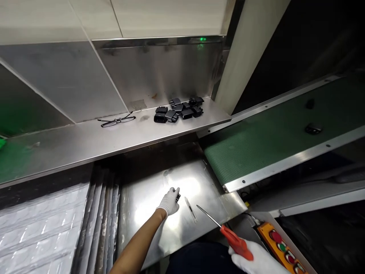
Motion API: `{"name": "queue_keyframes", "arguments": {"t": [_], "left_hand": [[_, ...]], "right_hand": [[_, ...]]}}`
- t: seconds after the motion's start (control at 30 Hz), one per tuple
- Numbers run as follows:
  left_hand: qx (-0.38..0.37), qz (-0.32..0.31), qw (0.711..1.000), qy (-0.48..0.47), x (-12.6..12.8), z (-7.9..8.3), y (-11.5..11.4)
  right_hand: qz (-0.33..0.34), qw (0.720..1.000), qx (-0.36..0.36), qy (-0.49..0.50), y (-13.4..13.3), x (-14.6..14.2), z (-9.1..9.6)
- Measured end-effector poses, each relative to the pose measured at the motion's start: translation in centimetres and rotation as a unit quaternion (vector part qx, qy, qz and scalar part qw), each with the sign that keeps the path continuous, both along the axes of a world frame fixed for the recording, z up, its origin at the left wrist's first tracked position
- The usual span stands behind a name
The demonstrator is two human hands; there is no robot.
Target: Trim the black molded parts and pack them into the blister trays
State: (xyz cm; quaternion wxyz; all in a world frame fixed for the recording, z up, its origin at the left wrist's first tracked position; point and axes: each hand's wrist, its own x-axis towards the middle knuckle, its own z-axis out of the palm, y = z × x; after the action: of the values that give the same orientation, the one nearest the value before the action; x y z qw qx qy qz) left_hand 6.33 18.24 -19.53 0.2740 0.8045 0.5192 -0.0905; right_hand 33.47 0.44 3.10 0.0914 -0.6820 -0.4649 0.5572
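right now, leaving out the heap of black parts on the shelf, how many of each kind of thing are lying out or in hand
black parts on the green belt: 2
small black part in the left hand: 1
glasses: 1
screwdriver in the right hand: 1
tweezers: 1
orange button box: 1
total: 7

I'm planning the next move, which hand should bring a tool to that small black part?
Probably the right hand: it grips the red-handled screwdriver, tip aimed toward the black part in the left hand.
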Motion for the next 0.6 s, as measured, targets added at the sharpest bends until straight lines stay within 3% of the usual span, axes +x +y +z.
{"name": "queue_keyframes", "arguments": {"t": [0.17,0.33,0.43,0.6], "left_hand": [[-0.041,0.022,0.999,-0.007,0.1,0.2,-0.5],[-0.084,0.153,0.982,-0.071,1.2,1.5,-0.9],[-0.13,0.235,0.947,-0.175,1.2,3.9,-1.6],[-0.162,0.31,0.858,-0.377,-0.4,10.1,-4.8]], "right_hand": [[0.005,0.999,-0.017,0.03,1.0,-1.2,-0.1],[0.026,0.998,-0.028,0.05,2.1,-2.2,-1.2],[0.038,0.998,-0.01,0.044,2.5,-2.5,-1.7],[0.043,0.999,-0.004,0.022,2.8,-2.9,-1.3]]}}
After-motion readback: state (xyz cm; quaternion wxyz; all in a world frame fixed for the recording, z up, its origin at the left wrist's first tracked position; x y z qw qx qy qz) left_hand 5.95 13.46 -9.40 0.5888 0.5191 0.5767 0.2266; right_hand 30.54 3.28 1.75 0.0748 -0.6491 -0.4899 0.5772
